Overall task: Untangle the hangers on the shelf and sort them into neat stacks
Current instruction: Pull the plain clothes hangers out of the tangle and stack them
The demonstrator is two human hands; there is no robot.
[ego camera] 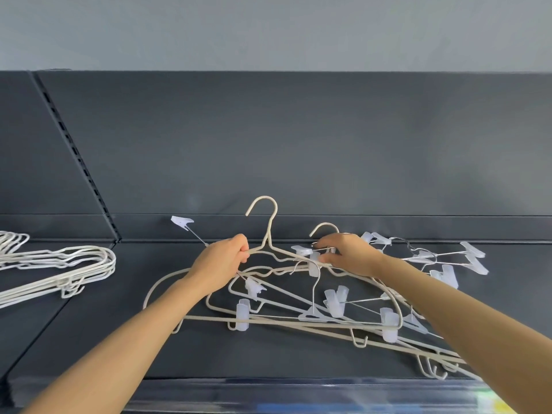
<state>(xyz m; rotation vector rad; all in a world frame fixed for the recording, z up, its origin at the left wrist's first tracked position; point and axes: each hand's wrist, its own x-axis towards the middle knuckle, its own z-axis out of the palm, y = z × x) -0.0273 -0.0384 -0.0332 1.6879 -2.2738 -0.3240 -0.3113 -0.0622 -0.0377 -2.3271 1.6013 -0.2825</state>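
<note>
A tangle of hangers (313,315) lies on the dark shelf (119,339), cream wire ones mixed with metal clip hangers bearing translucent clips. My left hand (222,264) grips the left shoulder of a cream hanger (270,231) whose hook stands up above the pile. A thin clip-hanger rod with a clip (182,222) at its end sticks out up-left past this hand. My right hand (349,253) pinches a metal clip hanger's wire at the back of the pile, beside a second cream hook (324,228). At the far left lies a neat stack of cream hangers (56,270).
The shelf's back panel (298,144) rises straight behind the pile. A slotted upright (80,165) divides this bay from the left one. More clip hangers (448,261) spread to the right. The shelf's front lip (298,389) runs along the bottom.
</note>
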